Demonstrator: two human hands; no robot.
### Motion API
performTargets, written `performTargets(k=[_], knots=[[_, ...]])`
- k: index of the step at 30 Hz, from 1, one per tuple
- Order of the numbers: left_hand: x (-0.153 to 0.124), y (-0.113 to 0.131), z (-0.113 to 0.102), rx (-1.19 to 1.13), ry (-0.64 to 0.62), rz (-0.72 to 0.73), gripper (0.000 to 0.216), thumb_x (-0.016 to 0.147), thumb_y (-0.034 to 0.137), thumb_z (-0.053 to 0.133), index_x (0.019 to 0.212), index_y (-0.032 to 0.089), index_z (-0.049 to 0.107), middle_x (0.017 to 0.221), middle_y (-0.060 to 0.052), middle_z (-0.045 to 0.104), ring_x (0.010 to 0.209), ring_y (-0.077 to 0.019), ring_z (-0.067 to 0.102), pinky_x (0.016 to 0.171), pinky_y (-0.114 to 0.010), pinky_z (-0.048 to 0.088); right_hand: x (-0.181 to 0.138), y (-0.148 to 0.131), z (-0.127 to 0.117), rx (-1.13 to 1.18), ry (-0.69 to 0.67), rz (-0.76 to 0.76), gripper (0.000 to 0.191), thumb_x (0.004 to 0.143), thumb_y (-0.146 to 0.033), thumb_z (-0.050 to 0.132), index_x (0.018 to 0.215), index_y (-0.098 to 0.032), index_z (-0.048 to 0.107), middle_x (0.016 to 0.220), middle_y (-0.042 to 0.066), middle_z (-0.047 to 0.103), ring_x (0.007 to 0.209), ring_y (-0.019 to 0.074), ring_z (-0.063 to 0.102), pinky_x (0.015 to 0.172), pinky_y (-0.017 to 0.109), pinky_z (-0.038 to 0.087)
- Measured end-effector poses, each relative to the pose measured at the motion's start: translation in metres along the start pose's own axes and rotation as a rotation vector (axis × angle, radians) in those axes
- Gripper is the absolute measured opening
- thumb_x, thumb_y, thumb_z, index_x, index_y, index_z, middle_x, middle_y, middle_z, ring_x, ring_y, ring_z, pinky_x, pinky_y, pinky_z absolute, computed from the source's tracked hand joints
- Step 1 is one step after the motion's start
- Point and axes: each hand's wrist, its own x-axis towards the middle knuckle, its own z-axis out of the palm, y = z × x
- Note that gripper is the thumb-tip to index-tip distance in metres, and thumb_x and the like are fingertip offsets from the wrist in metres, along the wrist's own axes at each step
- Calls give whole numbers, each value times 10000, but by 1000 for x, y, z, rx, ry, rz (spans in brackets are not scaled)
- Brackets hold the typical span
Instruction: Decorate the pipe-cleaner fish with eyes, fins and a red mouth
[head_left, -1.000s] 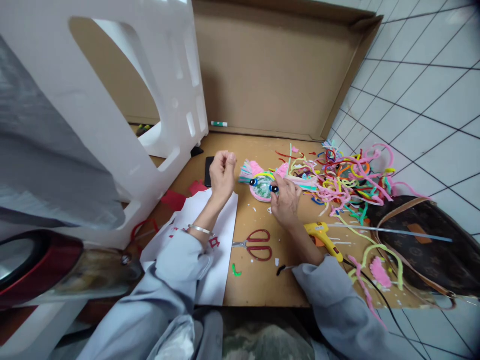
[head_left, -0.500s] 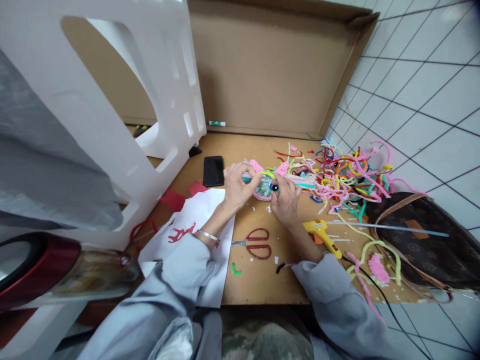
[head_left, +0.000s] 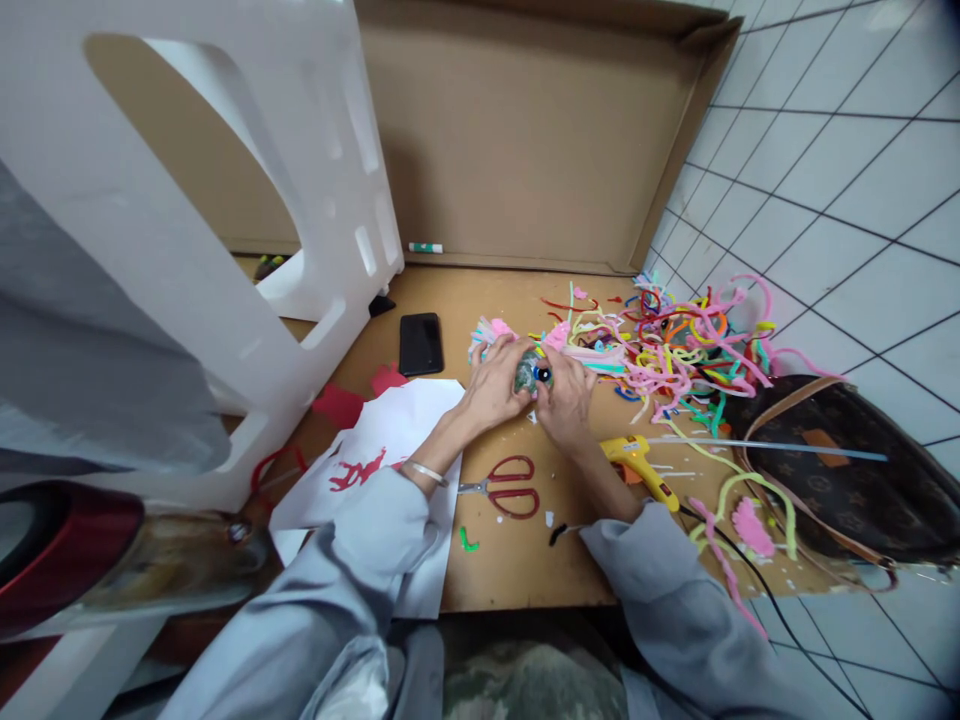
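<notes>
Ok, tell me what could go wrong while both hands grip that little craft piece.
The glue gun lies close by the right hand; if hot, its tip might burn the wrist. The pipe cleaner pile lies right beside the craft piece that the left hand also grips; strands could snag it.

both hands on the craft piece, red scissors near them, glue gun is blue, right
No: the head view shows the glue gun is yellow, not blue. The left hand and right hand are on the craft piece, red scissors near them.
</notes>
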Motion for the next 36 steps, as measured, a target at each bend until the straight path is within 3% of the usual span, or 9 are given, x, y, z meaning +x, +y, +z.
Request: performTargets(k=[17,29,36], knots=[[-2,1,-5,4,13,13,568,731,244,541,1296,193,513,1362,-124,594,1315,-282,497,1152,-480,221,0,-2,0,-38,27,7,498,920,-196,433,1416,-172,459,1240,125,642,1170,255,539,1007,389,331],[-4,9,-18,235,-7,-31,487,810,394,629,1263,219,595,1278,-140,581,1146,-349,538,984,-511,338,0,-2,2,-32,68,124,477,925,-219,443,1399,-177,484,1071,99,645,1035,253,551,931,375,363],[-5,12,-22,304,16,-72,416,818,359,602,1206,209,621,1244,-153,593,1140,-361,508,925,-503,372,1,-3,-1,49,111,148,430,906,-238,454,1322,-170,544,1057,113,653,1024,267,563,927,403,405]])
